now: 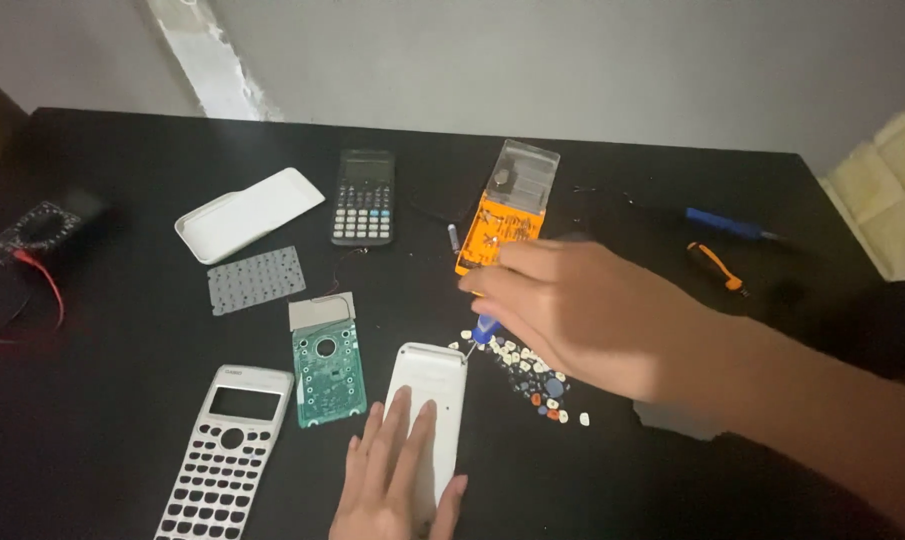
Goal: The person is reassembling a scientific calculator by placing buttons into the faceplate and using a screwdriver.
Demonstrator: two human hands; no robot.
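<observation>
Holding screwdriver (484, 328) beside bit case (502, 208)

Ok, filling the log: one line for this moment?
left hand: flat on white back shell | right hand: holds blue screwdriver at shell corner | loose keys beside

Under the left hand (397, 470): calculator back shell (427, 405), flat on the bench (102, 440). Just left of that hand: circuit board (326, 368), then keypad frame (227, 450). Behind those: rubber key mat (256, 280), slide cover (249, 213), whole calculator (363, 197). Beneath the right hand (572, 310): screwdriver (484, 330), loose keys (537, 380) scattered. Behind that hand: bit case (507, 205). Right of it: two more screwdrivers (727, 225). Far left of both hands: multimeter (34, 230).
</observation>
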